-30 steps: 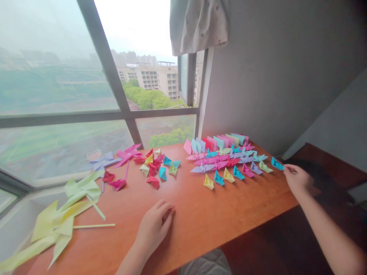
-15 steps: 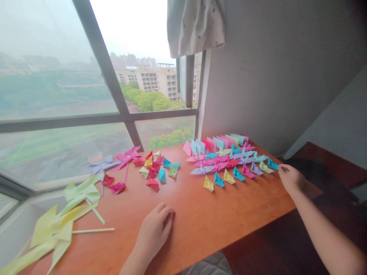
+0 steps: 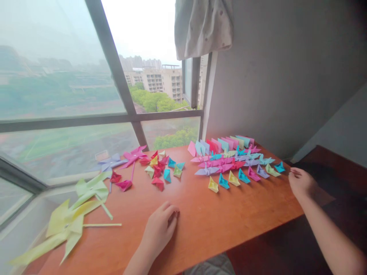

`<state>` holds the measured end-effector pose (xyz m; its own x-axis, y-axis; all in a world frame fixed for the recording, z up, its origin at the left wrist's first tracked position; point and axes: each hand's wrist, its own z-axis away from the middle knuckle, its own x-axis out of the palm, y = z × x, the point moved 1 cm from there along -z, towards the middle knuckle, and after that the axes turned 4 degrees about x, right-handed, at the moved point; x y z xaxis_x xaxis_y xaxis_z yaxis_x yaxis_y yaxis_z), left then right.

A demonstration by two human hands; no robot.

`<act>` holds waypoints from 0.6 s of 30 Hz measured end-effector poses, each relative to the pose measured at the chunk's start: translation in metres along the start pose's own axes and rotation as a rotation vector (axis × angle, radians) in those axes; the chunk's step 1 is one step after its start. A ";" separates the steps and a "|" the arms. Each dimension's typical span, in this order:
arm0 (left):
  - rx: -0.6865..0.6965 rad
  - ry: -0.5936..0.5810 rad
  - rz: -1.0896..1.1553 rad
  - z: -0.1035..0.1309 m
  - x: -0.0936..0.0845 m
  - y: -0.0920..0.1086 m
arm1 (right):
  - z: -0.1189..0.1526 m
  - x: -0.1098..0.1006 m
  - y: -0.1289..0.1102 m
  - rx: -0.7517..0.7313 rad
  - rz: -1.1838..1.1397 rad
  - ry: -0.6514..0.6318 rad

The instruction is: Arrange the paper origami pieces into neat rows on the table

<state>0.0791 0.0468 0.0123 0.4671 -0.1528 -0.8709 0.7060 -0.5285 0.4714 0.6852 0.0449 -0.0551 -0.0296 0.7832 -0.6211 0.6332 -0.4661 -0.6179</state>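
Eight small paper boats form one boat row [image 3: 243, 176] on the worktop [image 3: 229, 214]. The blue end boat [image 3: 279, 167] occupies the boat row's right extremity, next to a pale green boat [image 3: 272, 170]. The right hand [image 3: 303, 181] is just right of the boat row, unclasped, fingertips clear of the blue end boat. The left hand [image 3: 160, 229] is left of the boat row and nearer the viewer, fingers curled; whether it encloses anything cannot be told. Folded birds [image 3: 218, 168] sit directly behind the boat row; a loose boat cluster [image 3: 157, 170] lies to its left.
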 end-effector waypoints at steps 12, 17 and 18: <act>0.016 0.022 0.006 0.000 0.000 0.000 | -0.003 -0.001 -0.015 0.046 -0.012 -0.209; 0.022 0.048 0.023 0.000 0.001 -0.002 | -0.009 0.000 -0.012 0.070 0.069 -0.208; 0.024 0.049 0.025 0.000 0.001 -0.002 | -0.010 -0.001 -0.013 0.067 0.082 -0.202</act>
<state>0.0779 0.0477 0.0099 0.5107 -0.1253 -0.8506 0.6812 -0.5446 0.4892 0.6846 0.0546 -0.0420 -0.1386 0.6465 -0.7502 0.5871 -0.5564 -0.5880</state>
